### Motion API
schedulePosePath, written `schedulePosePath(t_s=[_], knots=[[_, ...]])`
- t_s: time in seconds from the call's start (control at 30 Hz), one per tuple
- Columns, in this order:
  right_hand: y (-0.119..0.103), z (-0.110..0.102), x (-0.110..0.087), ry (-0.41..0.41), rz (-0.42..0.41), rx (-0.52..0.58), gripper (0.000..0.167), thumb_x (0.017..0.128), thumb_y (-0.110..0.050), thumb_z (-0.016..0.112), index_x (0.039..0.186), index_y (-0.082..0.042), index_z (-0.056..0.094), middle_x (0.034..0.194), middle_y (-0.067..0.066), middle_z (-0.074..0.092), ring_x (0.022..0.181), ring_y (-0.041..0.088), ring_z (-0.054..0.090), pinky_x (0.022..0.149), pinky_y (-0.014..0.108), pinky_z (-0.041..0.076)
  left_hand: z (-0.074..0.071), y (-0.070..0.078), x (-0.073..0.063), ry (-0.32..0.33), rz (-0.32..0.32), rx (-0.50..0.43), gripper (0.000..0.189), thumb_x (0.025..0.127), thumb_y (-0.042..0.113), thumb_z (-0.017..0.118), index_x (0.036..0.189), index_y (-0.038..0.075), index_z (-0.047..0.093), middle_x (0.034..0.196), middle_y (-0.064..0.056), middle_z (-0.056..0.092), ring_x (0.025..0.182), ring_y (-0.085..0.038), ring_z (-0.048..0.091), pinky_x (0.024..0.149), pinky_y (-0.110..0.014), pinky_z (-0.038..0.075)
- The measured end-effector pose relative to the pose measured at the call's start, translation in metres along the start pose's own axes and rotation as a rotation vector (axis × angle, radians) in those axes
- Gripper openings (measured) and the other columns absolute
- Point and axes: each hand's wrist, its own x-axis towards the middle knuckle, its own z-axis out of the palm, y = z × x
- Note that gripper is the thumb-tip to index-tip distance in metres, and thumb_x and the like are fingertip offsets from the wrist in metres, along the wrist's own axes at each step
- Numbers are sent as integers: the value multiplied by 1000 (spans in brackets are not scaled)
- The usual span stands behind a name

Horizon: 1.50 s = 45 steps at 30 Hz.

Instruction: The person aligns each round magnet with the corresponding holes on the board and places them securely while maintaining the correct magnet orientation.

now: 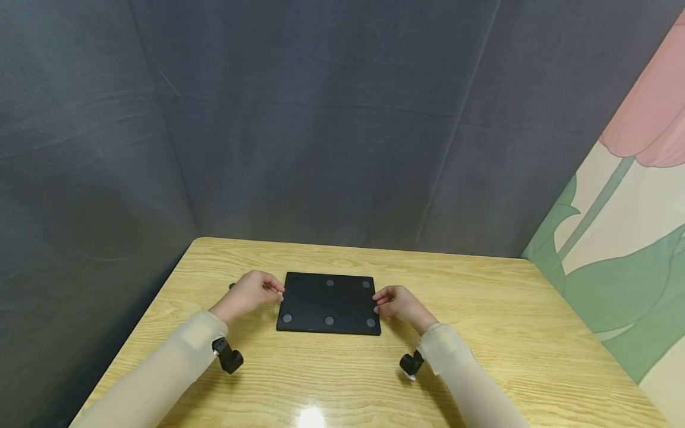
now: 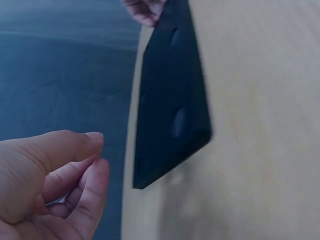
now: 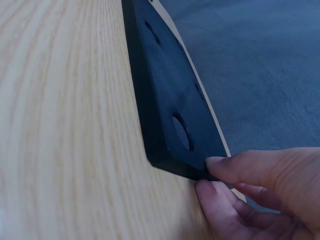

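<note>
A black rectangular board point(image 1: 329, 303) with several round shallow recesses is at the middle of the wooden table; whether its left end is slightly raised, I cannot tell. My right hand point(image 1: 398, 304) pinches its right short edge, the thumb point(image 3: 220, 165) on the top face and the fingers at the side, partly under the edge. Beside the left short edge is my left hand point(image 1: 254, 294). In the left wrist view its thumb point(image 2: 80, 145) and fingers are loosely bent, almost meeting, with nothing between them. A gap separates them from the board in that view.
The pale wooden table point(image 1: 508, 321) extends around the board. Behind it hangs a dark grey-blue curtain point(image 1: 321, 131); a flower-patterned wall point(image 1: 631, 238) stands at the right. A small dark object point(image 1: 232, 286) shows partly behind my left hand.
</note>
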Motion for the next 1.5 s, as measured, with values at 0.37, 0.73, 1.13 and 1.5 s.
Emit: schedulePosePath(t_s=[0.37, 0.73, 1.13, 1.5], knots=[[-2, 0, -3, -8, -16, 9, 30, 77, 11, 65, 107, 10, 61, 91, 15, 62, 75, 12, 61, 63, 24, 46, -37, 4, 9, 94, -15, 39, 22, 91, 14, 66, 107, -1, 69, 100, -12, 66, 88, -22, 60, 77, -35, 49], [-3, 1, -2, -1, -7, 4, 30, 79, 11, 64, 109, 11, 60, 93, 17, 62, 75, 16, 62, 62, 24, 46, -61, -13, 13, 157, -67, 73, 28, 94, 19, 63, 114, 0, 67, 109, -16, 65, 95, -27, 60, 82, -40, 48], [0, 1, 0, 19, 6, 1, 28, 77, 11, 65, 105, 8, 62, 90, 13, 62, 75, 16, 62, 63, 24, 47, -66, -47, 16, 212, -69, 95, 24, 92, 14, 65, 108, -5, 68, 99, -17, 66, 85, -23, 59, 73, -33, 48], [-1, 1, 0, 23, 22, 8, 29, 77, 12, 65, 105, 8, 62, 90, 12, 61, 75, 16, 62, 63, 24, 46, -63, -62, 14, 221, -109, 73, 26, 91, 14, 64, 110, -5, 67, 101, -16, 65, 89, -25, 59, 79, -37, 47]])
